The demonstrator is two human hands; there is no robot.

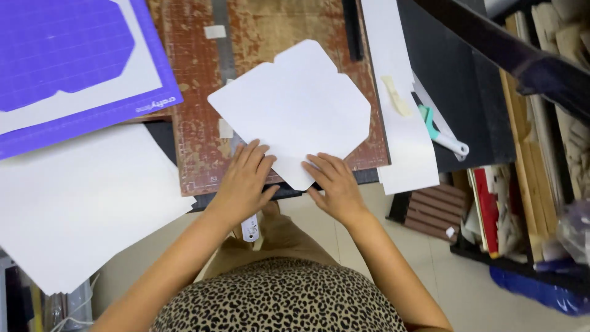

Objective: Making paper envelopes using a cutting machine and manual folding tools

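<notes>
While the left hand (244, 178) and right hand (333, 184) lie flat with fingers spread, pressing its near corner, the white card (295, 107), a die-cut envelope blank with rounded corners and a notched top flap, rests tilted on the worn brown mat (196, 123) on the surface (467, 92).

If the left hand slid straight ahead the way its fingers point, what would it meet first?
The left hand points up and slightly right, fingertips already at the edge of the white die-cut card. It would ride further onto that card; beyond lies the worn brown cutting mat.
</notes>
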